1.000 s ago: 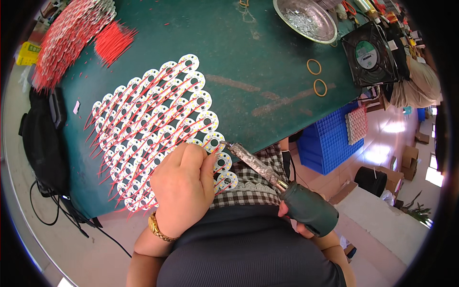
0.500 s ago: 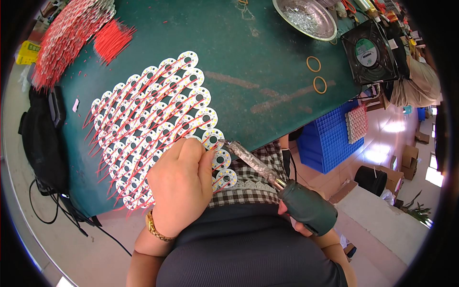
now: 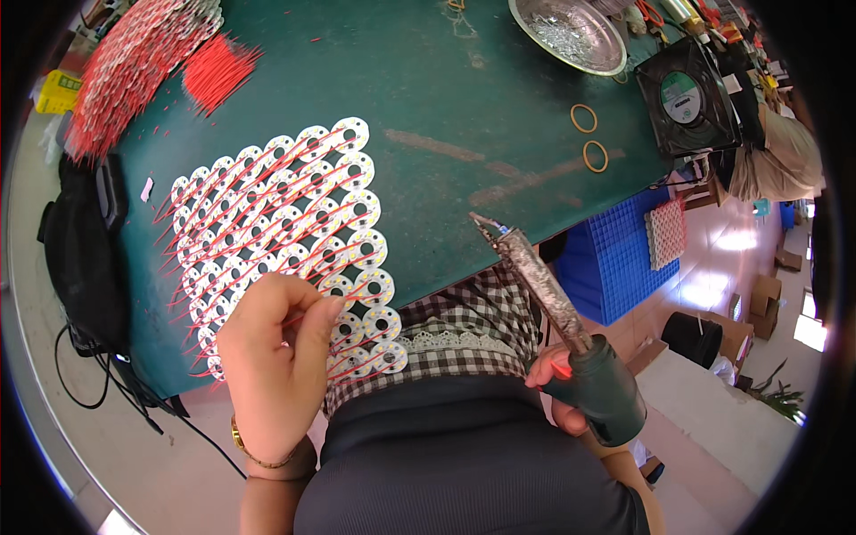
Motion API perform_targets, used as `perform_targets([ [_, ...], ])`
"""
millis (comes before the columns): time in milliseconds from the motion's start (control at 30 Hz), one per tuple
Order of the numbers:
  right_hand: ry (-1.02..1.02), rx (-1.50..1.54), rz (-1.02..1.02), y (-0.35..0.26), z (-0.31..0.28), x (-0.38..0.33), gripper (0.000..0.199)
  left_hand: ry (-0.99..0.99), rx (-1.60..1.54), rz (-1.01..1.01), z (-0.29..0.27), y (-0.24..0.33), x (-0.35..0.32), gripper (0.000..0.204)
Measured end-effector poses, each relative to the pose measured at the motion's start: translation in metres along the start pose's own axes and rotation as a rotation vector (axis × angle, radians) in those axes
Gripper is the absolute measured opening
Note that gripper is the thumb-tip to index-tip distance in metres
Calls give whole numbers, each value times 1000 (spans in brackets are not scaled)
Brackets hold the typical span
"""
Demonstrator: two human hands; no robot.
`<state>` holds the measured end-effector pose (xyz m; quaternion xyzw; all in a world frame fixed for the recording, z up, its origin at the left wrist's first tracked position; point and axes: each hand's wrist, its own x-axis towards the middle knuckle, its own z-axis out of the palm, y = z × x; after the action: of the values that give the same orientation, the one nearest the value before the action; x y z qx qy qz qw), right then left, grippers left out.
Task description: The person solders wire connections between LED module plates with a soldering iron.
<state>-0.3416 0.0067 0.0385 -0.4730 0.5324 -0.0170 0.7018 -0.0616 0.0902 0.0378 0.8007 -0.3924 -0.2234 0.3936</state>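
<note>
A sheet of joined round white LED boards point(image 3: 283, 201), with red wires lying slantwise across its rows, rests on the green worktable. Over its near edge is my left hand point(image 3: 267, 357), thumb and forefinger pinched together beside the right-hand boards. Whatever lies between those fingertips is too small to make out. My right hand point(image 3: 568, 417) is wrapped round the dark green handle of a soldering iron point(image 3: 546, 290). The iron's thin tip points up and left, above the table to the right of the sheet and apart from it.
Stacked wired boards point(image 3: 134, 76) and a bundle of red wires point(image 3: 218, 73) lie at the far left. A metal bowl point(image 3: 615, 62), two rubber bands point(image 3: 596, 157) and a black fan point(image 3: 682, 98) are at the right. A black bag point(image 3: 80, 267) hangs by the left edge.
The board sheet has turned slightly and its near part has shifted left. My left hand has moved left with it. The soldering iron's tip has swung up and right, away from the boards.
</note>
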Motion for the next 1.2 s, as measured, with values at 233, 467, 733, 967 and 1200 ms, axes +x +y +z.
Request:
perform_targets([
  [233, -351, 269, -35, 53, -44, 17, 36, 0, -19, 149, 22, -21, 3, 12],
  [467, -238, -70, -567, 44, -13, 18, 60, 128, -188, 184, 40, -27, 38, 9],
  [733, -20, 250, -764, 72, 9, 40, 76, 387, 33, 603, 23, -34, 15, 11],
  [967, -192, 76, -565, 45, -5, 32, 71, 120, 310, 344, 31, -29, 9, 16],
  [1200, -154, -278, -722, 35, 3, 33, 49, 104, 355, 350, 29, -30, 9, 17],
])
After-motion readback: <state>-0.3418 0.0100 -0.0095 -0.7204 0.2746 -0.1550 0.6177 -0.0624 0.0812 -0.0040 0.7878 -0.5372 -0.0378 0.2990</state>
